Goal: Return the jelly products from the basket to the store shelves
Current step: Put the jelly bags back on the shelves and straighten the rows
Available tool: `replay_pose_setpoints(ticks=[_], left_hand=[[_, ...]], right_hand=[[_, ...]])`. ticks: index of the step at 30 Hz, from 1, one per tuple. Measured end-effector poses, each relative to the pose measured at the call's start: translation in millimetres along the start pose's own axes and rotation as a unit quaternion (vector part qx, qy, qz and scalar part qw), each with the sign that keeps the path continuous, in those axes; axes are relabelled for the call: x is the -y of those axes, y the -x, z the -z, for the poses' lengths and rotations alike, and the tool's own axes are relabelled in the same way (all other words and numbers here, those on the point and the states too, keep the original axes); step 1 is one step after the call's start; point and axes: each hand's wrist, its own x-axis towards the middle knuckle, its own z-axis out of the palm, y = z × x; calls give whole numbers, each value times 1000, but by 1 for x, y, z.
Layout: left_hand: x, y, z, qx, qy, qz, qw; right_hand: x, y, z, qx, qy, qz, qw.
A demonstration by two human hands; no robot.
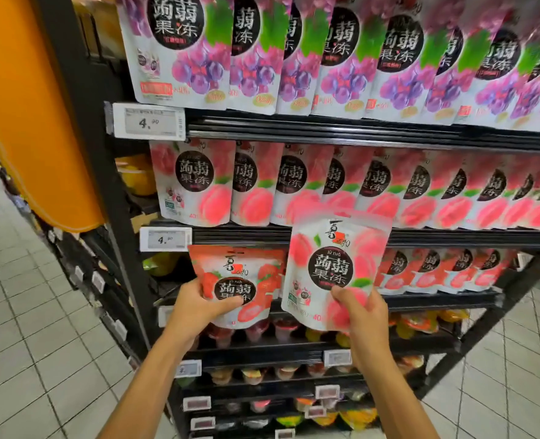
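step: shelving pouches | left hand (195,307) grips strawberry pouch (235,285) | right hand (365,315) pinches peach pouch (335,270) | next: lift peach pouch into peach row (351,185) (basket unseen)

Red strawberry pouch (235,283), pink peach pouch (335,267), purple grape pouches (341,58).

The top edge cuts off the grape pouches (180,52), and the rows towards the right smear into blur I can't read. The left hand (195,308) has its fingers hidden behind the strawberry pouch (234,280), the right hand (363,315) behind the peach pouch (335,267). The price tag (150,122) has small print I can't read, and the jelly cups (253,375) low down are blurred.
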Motion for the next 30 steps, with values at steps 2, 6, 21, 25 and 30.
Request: replay_pose_setpoints(ticks=[2,6,21,25,30], left_hand=[[8,1,-4,-16,-7,12,1000],[23,8,-11,-15,-24,28,999],[22,24,-25,-26,32,57,998],[14,29,-31,-15,17,30,999],[6,34,-35,23,56,80,995]], right_hand=[[-9,1,5,-11,-5,-7,1000],[-27,5,12,-35,-17,-24,999],[-56,32,-10,99,-51,-68,991],[-62,34,-22,138,-59,-108,983],[-64,38,-32,169,-21,-147,974]])
